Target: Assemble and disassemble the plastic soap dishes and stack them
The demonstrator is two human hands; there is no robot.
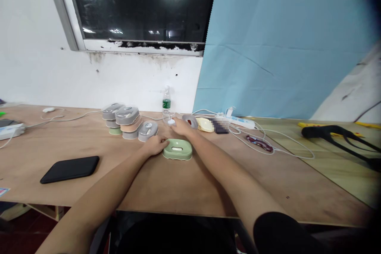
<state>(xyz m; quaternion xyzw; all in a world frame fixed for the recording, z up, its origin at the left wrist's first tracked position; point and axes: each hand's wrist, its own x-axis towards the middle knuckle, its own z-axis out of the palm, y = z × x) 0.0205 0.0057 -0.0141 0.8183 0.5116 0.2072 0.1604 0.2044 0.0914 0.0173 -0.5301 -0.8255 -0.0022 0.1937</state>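
A light green soap box (177,150) without a cover sits on the table, with a small white piece in its recess. My left hand (156,145) is closed on its left edge. My right hand (181,127) reaches beyond the box, its fingers pinched at a clear plastic lid (166,117) with a white spot by the fingertips. Just right of that hand lie a grey soap-box part (190,120) and a cream one (204,124). Left of my left hand is a grey soap box (148,131) with a clear lid.
Stacked lidded boxes (127,116) stand at the back left, and a water bottle (166,101) by the wall. A black phone-like slab (70,169) lies front left. White cables, a power strip (241,122) and a dark red item (259,143) are on the right.
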